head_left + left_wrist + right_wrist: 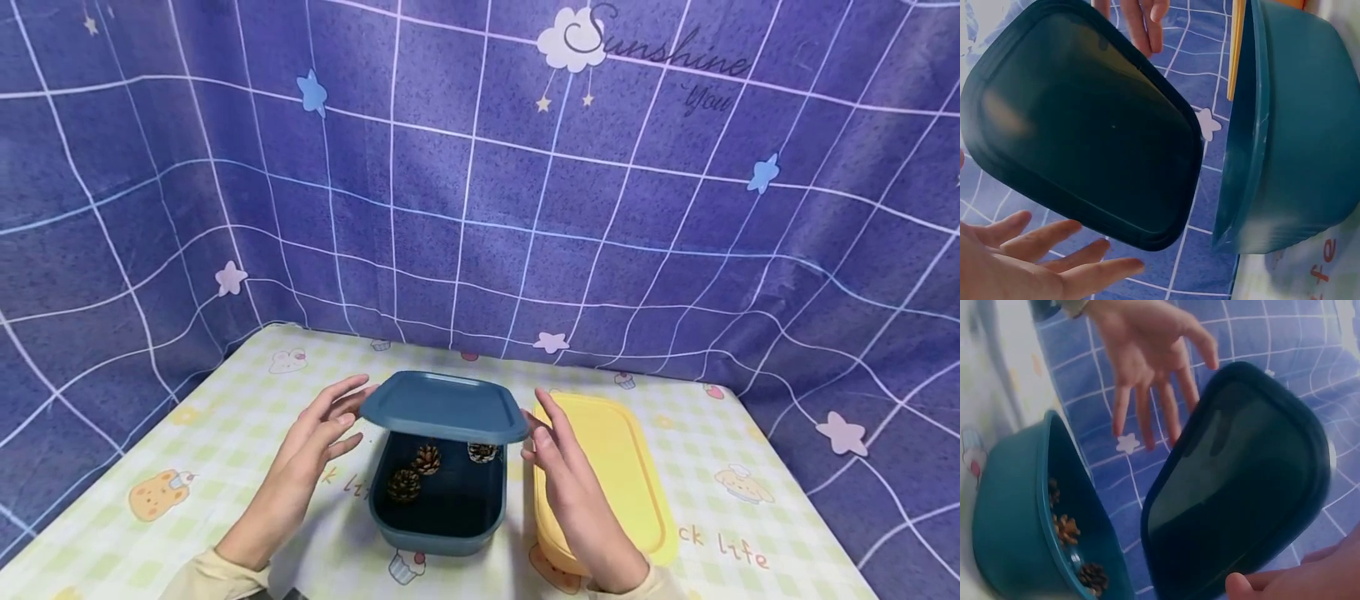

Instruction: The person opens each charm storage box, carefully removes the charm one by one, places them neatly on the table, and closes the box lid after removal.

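left hand (309,446), right hand (568,479), fingers outstretched, seemingly touching lid (448,407), backdrop (480,208) reading "sunshine you"

A tilted teal lid (446,408) is raised above an open box (438,543) holding pinecones (405,487).

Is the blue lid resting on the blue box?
No, the left wrist view shows a gap between lid and box.

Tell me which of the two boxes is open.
The dark teal box: pine cones show inside and its lid is off, while the yellow box is covered.
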